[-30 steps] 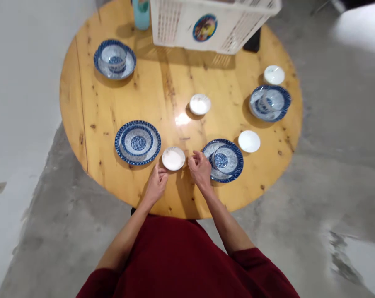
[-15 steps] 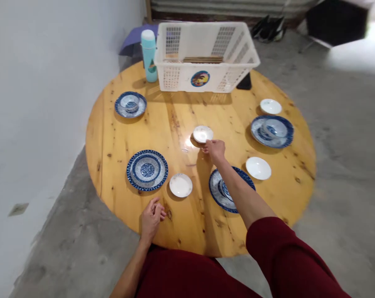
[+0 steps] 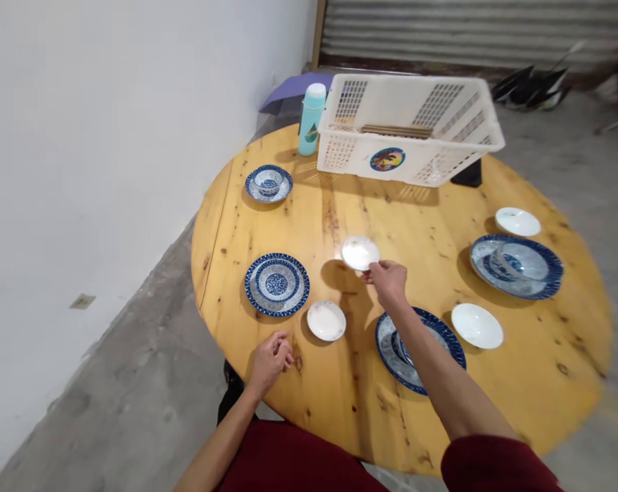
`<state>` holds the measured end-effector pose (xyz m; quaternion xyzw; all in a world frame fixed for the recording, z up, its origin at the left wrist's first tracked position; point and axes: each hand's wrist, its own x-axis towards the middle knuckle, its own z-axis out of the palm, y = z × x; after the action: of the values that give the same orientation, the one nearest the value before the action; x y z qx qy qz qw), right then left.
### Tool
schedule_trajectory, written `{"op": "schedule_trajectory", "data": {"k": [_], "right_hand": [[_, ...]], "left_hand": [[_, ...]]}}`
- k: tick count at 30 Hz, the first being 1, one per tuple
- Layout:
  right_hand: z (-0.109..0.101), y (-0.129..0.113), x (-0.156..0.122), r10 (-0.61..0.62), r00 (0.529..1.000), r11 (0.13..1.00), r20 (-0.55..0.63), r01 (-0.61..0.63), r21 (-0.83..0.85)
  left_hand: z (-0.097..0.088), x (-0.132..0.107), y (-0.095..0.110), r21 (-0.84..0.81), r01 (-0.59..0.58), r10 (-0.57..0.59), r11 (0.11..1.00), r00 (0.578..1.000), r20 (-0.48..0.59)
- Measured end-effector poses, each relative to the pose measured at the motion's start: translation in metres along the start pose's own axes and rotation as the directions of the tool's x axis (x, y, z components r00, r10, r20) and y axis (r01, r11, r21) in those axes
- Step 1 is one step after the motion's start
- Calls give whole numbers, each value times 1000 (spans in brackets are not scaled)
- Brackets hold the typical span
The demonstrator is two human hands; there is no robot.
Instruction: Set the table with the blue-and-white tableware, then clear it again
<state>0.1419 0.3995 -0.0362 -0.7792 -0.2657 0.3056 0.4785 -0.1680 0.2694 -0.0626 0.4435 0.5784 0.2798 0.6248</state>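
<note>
Wall (image 3: 134, 123) at left; floor gap to table (image 3: 293, 236) edge narrows toward far end. Far left: blue-rimmed plate (image 3: 270, 198), bowl in it, just inside edge. Left hand (image 3: 270, 357) over near left rim, fingers loosely curled, partly open, forearm crossing edge. Patterned plate (image 3: 276, 285) beyond it, wood between plate and left edge. Thermos (image 3: 313, 123) far side, next to basket (image 3: 367, 160). Small white dish (image 3: 326, 321) just right of left hand. Held dish (image 3: 360, 253) near table middle, raised, shadow offset left; right hand (image 3: 387, 279) pinches its near right edge. Wide wood span from it to basket. Right forearm passes over near plate (image 3: 393, 365). White bowl (image 3: 476, 326) just right of that. Deep plate (image 3: 552, 273) further right, margin to table edge.
</note>
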Motion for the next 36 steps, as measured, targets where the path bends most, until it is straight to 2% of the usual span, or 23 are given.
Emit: {"op": "schedule_trajectory", "data": {"k": [3,6,9,12,16,19,23,27,31,36], "right_hand": [[11,-14,-55,-40,986,998,164,31,62],[34,-26,-120,-76,942,997,326,61,55],[66,-33,-184,-64,908,997,415,74,-10],[101,-36,-238,-32,898,998,439,53,-37],[146,-37,-288,-25,913,999,408,40,-29],[176,-37,-317,-20,930,999,367,30,-20],[207,-35,-351,25,934,1000,355,-17,-25],[233,-31,-367,38,936,999,351,-31,-26],[252,-34,-362,14,937,999,348,2,-48],[283,-40,-331,20,940,1000,341,-20,-1]], "left_hand": [[-5,1,-1,-55,14,-10,998,998,61],[-26,-1,7,-165,-14,25,986,998,65],[-66,-6,24,-235,-103,111,967,994,17],[-116,-12,39,-155,-197,196,968,980,-19],[-174,-14,40,6,-279,279,960,960,-37],[-210,-17,35,26,-268,269,963,963,-26],[-251,-23,28,42,-236,235,971,972,18],[-280,-19,20,29,-208,207,978,978,25],[-295,-2,23,41,-159,158,986,987,21],[-308,41,47,107,-124,121,986,992,37]]}}
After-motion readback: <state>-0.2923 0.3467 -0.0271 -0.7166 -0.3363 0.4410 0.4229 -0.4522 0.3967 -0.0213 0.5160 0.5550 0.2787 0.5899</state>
